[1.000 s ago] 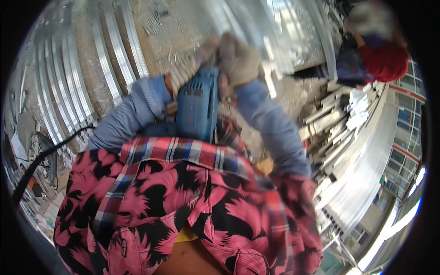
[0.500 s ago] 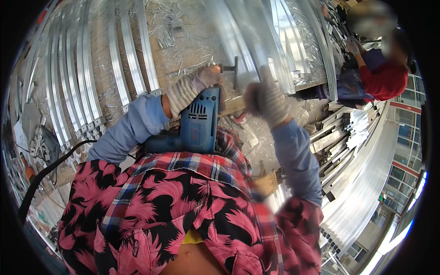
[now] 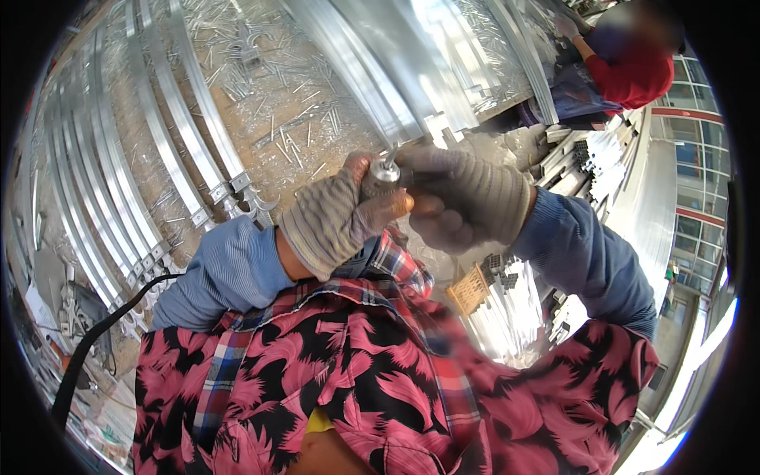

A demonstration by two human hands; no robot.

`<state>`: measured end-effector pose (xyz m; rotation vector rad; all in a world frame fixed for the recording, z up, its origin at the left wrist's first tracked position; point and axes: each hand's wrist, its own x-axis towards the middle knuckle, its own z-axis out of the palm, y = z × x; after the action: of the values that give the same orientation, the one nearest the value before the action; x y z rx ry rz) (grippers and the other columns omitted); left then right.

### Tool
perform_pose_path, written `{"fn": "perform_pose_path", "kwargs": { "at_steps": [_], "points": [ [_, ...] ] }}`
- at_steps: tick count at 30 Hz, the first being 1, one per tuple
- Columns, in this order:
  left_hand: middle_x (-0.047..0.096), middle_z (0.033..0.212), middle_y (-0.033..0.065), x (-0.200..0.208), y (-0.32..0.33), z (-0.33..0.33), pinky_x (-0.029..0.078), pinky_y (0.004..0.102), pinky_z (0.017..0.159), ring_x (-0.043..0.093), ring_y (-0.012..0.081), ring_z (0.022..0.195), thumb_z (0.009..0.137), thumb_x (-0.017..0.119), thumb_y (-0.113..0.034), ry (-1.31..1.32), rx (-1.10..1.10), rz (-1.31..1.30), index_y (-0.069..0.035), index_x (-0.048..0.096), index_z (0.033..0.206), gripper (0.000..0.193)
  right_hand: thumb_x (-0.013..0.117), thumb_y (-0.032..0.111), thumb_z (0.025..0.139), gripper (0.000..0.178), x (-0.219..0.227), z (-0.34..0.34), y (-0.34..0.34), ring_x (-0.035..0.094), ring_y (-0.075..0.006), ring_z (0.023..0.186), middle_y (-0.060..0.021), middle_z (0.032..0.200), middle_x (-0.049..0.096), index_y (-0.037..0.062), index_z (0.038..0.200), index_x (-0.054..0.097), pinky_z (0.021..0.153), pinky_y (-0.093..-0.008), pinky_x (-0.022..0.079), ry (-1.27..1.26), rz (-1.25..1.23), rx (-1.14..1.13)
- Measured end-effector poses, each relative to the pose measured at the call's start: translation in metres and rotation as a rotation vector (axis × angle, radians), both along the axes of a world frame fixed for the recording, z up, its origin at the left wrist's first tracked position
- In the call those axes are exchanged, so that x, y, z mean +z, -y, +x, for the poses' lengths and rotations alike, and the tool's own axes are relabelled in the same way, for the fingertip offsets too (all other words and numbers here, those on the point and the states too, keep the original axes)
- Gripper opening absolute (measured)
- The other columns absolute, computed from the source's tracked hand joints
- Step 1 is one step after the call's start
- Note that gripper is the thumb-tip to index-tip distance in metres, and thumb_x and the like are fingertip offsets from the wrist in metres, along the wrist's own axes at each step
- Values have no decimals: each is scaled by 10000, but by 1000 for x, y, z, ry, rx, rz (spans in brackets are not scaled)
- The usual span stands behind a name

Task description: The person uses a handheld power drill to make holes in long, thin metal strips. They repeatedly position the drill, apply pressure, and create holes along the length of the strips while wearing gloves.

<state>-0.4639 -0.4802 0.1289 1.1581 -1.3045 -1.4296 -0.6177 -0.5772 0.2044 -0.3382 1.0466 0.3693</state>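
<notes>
Gripping the drill chuck [image 3: 385, 176] now, both gloved hands have risen: left hand [image 3: 336, 218] clamped around it, right hand [image 3: 463, 202] seemingly twisting its tip; the blue body is hidden.

Both hands gloved: left hand [image 3: 336, 222] in knit work glove, grey-beige ribbed cuff, reddish-orange coated fingertips; right hand [image 3: 467, 202] in matching grey knit glove, ribbed weave visible, fingertips darker. Blue long sleeves [image 3: 229, 269] on both forearms, fabric finely ribbed, slightly bunched near wrists. Over torso: pink-red apron [image 3: 348, 388] with black leaf print, edged with plaid trim in red, blue, white. Small yellow patch of garment at lower centre under apron.
</notes>
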Motion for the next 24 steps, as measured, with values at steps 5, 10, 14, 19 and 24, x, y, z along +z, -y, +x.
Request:
{"fn": "perform_pose_path", "kwargs": {
  "at_steps": [5, 10, 14, 19, 24],
  "points": [
    [551, 871, 74, 19, -2, -5, 428, 288, 720, 535, 158, 798, 778, 600, -367, 24, 24, -13, -38, 437, 1067, 468, 522, 416, 801, 394, 4, 0, -1, 362, -68, 324, 9, 450, 393, 104, 576, 436, 266, -173, 250, -24, 27, -76],
    [543, 859, 53, 23, -4, 1, 423, 275, 711, 520, 139, 784, 765, 592, -430, -324, -14, -2, -27, 439, 1052, 517, 493, 489, 796, 467, -1, 9, -1, 340, -71, 314, 0, 428, 381, 112, 529, 428, 268, -179, 232, -9, 35, -44],
    [536, 796, 34, 25, -4, 13, 421, 261, 690, 501, 107, 749, 758, 597, -420, -236, -218, 116, -20, 473, 995, 481, 460, 536, 801, 511, -4, 7, -14, 295, -70, 308, -8, 416, 351, 136, 492, 386, 273, -192, 210, 212, 135, -39],
    [529, 748, 22, 22, -8, 11, 418, 267, 628, 505, 110, 699, 735, 620, -432, 10, -38, 12, -33, 491, 938, 466, 509, 407, 829, 413, 7, 13, -12, 350, -78, 322, 44, 430, 378, 136, 533, 412, 291, -210, 237, -57, -155, -14],
    [516, 758, -7, -22, 11, 13, 398, 226, 625, 470, 85, 668, 750, 607, -425, -283, 43, 181, -56, 492, 925, 424, 517, 339, 823, 353, -49, 33, -20, 412, -94, 419, -13, 492, 443, 25, 661, 532, 372, -241, 318, 2, -1181, -10]
  ]
}}
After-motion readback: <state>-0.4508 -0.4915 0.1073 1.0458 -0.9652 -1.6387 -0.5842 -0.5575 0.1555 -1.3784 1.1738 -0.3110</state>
